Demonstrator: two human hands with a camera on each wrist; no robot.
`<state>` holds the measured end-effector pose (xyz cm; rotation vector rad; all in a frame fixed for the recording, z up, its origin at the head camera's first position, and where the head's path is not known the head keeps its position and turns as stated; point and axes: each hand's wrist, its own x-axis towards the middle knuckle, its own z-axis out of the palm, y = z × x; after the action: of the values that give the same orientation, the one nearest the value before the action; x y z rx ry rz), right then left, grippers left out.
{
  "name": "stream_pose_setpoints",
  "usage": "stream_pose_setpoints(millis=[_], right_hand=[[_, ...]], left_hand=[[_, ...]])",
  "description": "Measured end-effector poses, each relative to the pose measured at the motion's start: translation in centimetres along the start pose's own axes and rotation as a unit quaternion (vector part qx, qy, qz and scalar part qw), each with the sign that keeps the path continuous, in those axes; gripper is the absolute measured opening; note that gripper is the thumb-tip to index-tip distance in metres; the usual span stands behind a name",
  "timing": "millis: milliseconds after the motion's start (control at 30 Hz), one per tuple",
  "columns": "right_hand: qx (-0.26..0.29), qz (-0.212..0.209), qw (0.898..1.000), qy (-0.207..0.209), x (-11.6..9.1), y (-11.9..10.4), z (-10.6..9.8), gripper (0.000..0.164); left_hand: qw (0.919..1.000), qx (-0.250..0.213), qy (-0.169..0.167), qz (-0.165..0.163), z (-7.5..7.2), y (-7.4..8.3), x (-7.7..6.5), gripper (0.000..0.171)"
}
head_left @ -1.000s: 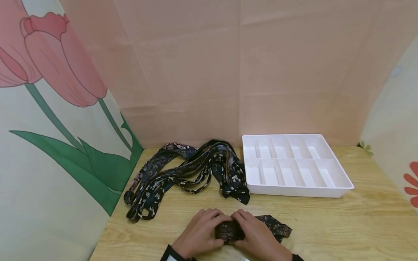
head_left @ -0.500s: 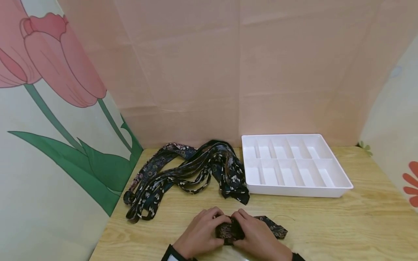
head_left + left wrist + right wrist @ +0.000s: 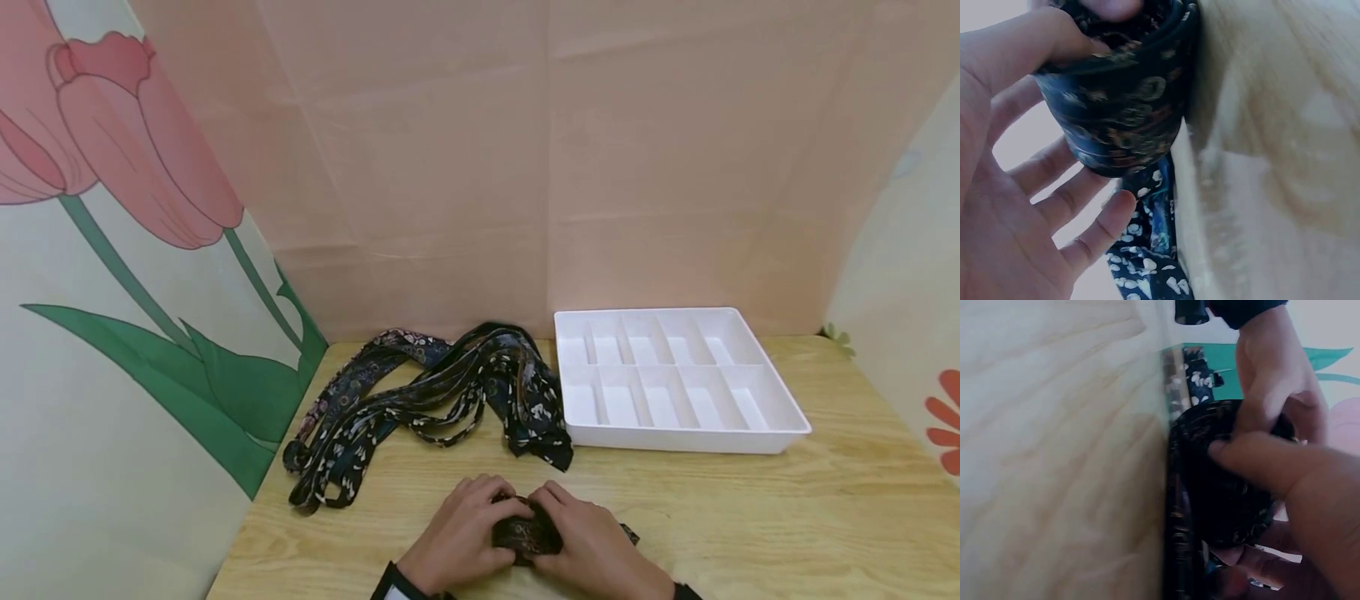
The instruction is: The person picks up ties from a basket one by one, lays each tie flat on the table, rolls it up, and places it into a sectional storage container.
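Note:
A dark patterned necktie, wound into a thick roll, sits on the table between my two hands. My left hand grips its left side; the left wrist view shows the thumb over the edge of the rolled tie and the lower fingers spread beneath. From the right, my right hand holds the same roll, its thumb pressed at the coil's edge in the right wrist view. Only a short tip of the tie's tail pokes out past the right hand, which hides the rest of it.
Several dark floral neckties lie in a loose heap at the back left. Touching their right end, a white compartment tray stands on the wooden table. A pinkish-beige cloth hangs behind.
The tie's flat tail has drawn in leftward under the right hand, from a long piece to a small tip. The roll has turned between the hands, which stay nearly in place.

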<state>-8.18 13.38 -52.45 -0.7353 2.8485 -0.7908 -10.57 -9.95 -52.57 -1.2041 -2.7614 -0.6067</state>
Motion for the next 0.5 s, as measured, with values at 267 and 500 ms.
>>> stream_pose_setpoints(millis=[267,500], right_hand=[[0.01,0.006,1.0,-0.001,0.06,0.07,-0.19,0.064],[0.005,0.009,1.0,0.0,-0.03,0.17,-0.2,0.06]], left_hand=[[0.9999,0.004,0.013,0.005,-0.12,0.15,0.09,0.051],[1.0,-0.005,-0.003,0.004,-0.05,0.21,0.15,0.055]])
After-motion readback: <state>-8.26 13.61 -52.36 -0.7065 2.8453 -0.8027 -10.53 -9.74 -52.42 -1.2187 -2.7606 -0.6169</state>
